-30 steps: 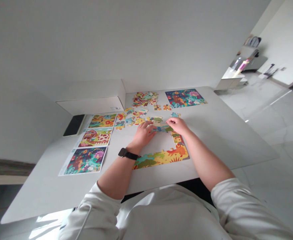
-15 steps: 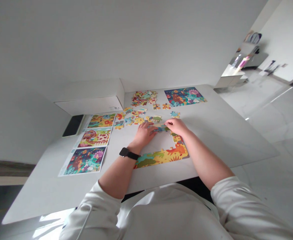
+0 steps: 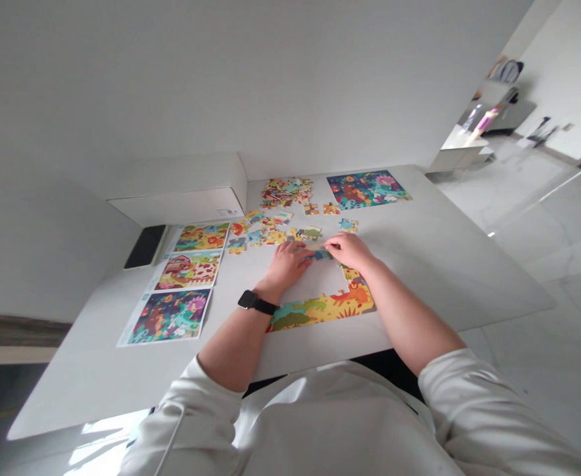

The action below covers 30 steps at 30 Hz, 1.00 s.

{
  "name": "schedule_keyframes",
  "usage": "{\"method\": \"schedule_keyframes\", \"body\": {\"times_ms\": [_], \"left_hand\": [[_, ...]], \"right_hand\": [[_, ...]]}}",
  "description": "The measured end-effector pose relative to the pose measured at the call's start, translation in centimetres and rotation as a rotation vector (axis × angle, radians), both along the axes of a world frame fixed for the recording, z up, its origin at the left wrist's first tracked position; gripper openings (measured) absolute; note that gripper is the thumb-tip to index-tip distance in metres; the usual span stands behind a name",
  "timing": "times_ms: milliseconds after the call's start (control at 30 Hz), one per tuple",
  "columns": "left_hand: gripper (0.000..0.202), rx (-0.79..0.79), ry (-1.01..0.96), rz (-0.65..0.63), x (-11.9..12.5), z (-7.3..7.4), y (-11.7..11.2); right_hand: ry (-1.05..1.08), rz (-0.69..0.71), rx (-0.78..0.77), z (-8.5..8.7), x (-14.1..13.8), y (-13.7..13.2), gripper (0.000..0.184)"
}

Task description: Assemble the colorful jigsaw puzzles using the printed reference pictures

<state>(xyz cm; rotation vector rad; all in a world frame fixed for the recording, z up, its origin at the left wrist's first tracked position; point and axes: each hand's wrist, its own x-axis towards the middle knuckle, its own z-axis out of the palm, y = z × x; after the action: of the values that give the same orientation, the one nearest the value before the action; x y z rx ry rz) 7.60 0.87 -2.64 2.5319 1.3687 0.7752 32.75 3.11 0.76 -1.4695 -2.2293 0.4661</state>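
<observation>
A jigsaw frame lies partly joined on the table, its lower strip (image 3: pixel 314 309) showing green trees and a red lion at the right corner. At its far edge is a blue and green row of puzzle pieces (image 3: pixel 322 254). My left hand (image 3: pixel 287 266), with a black watch (image 3: pixel 253 301) on the wrist, has its fingers and thumb around the left end of this row. My right hand (image 3: pixel 347 249) pinches at the row's right end, its fingertips partly covering the piece. Just beyond the hands lie loose puzzle pieces (image 3: pixel 275 236).
A heap of pieces (image 3: pixel 287 192) lies by the wall, with a dark picture sheet (image 3: pixel 369 189) to its right. On the left are a sheet with three pictures (image 3: pixel 188 264), a phone (image 3: pixel 146 246) and a white box (image 3: pixel 181 198). One blue piece (image 3: pixel 348 225) lies beyond my right hand.
My right fingertips have shifted slightly left along the far row of pieces. My left hand stays in place. The whole view has moved only a little.
</observation>
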Motion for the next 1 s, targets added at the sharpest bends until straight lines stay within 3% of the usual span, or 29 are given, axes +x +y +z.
{"method": "schedule_keyframes", "body": {"times_ms": [100,367,567,1000], "left_hand": [[0.029,0.007,-0.013,0.011,-0.3,0.3,0.0],[0.038,-0.023,-0.013,0.186,-2.0,1.5,-0.1],[0.045,-0.022,-0.021,0.243,-2.7,1.5,-0.1],[0.036,-0.037,0.022,0.154,-4.0,0.9,-0.1]], "right_hand": [[-0.041,0.036,-0.021,0.2,-0.2,-0.3,0.019],[-0.139,0.077,-0.052,0.1,-0.5,-0.5,0.022],[-0.135,0.064,-0.070,0.4,-0.6,-0.7,0.023],[-0.125,0.009,-0.103,0.1,-0.6,-0.7,0.022]]}}
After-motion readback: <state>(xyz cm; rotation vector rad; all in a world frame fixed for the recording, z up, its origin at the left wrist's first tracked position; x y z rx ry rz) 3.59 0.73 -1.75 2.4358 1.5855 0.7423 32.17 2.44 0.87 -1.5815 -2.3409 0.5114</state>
